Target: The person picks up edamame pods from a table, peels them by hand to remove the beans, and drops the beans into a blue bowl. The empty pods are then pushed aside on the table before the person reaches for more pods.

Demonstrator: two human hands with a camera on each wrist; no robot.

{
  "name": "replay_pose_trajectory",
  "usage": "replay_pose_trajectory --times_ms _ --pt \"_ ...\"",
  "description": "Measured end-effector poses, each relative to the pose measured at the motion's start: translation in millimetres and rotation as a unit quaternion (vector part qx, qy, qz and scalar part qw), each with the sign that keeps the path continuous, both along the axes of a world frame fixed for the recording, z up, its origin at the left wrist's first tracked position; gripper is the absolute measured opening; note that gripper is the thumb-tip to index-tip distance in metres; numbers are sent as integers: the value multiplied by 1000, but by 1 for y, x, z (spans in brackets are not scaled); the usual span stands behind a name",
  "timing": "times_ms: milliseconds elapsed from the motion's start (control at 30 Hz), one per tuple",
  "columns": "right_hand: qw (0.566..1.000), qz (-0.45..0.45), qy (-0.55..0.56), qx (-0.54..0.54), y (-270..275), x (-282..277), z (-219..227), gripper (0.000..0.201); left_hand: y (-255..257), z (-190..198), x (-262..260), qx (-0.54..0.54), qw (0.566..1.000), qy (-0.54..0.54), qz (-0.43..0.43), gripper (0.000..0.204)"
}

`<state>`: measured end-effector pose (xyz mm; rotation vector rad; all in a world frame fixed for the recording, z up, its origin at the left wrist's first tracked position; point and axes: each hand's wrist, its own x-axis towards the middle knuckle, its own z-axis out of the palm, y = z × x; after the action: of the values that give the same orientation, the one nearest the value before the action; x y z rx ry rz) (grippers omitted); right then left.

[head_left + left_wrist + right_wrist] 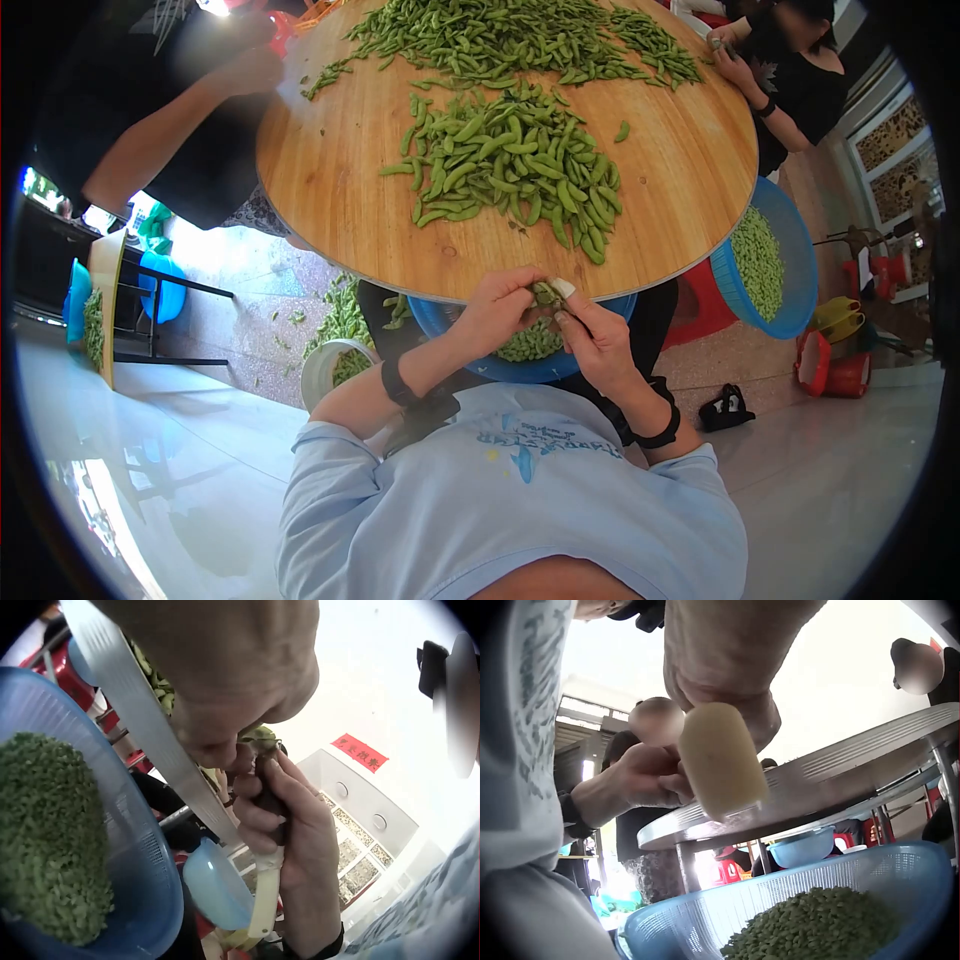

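Over the table's near edge, my left hand (500, 305) pinches a green soybean pod (546, 293) between thumb and fingers. Close against it, my right hand (600, 345) meets the same pod with its fingertips. In the left wrist view the right hand's fingers also curl round a tool with a pale yellow handle (265, 900) and a dark part; its working end is hidden. That handle's blunt end looms large in the right wrist view. Below both hands sits a blue basket (922, 881) of shelled green beans (817, 922).
A heap of pods (510, 160) lies on the round wooden table (330, 190), with a larger pile behind. Another blue basket (790, 265) of beans stands at the right. A white bucket (320, 372) and scattered pods are at the left. Two other people sit by the table.
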<state>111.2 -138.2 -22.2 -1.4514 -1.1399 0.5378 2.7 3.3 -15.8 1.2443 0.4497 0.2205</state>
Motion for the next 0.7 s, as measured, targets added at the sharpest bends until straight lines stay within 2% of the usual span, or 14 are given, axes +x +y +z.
replay_pose_trajectory --times_ms 67,133,267,367,400,433,467,500,533,567,600,700 --pt "999 -7 19 -34 -5 5 2 36 -2 7 -1 -12 999 -11 -38 24" --pt "997 -13 39 -69 -9 4 2 36 -5 7 1 -5 1000 -5 -29 24" --pt "1000 -11 -15 -9 -11 1 -3 37 -11 9 5 -22 1000 -7 -13 25" --pt "998 -6 -58 -2 -10 0 0 38 -9 -8 7 -65 997 -39 -4 26" --pt "997 -1 -71 -4 -10 -1 3 38 -7 -8 7 -65 997 -38 -3 26" --pt "998 -2 -70 -3 -10 0 6 38 -4 -7 6 -13 999 -16 -27 28" --pt "1000 -5 -23 -13 -10 2 9 39 -2 -6 6 38 998 6 -50 32" --pt "999 -8 24 -24 -11 3 11 39 -4 -3 4 38 998 6 -51 32" --pt "999 -8 25 -24 -14 6 12 39 -7 2 2 -1 998 -31 -47 34" --pt "996 -2 77 -44 -17 9 13 40 -9 4 0 -42 996 -68 -42 37" --pt "990 3 129 -63 -20 11 13 41 -8 3 -1 -42 996 -68 -43 37" --pt "987 9 155 -41 -22 12 8 41 -5 -1 -7 -39 991 -92 -84 35"
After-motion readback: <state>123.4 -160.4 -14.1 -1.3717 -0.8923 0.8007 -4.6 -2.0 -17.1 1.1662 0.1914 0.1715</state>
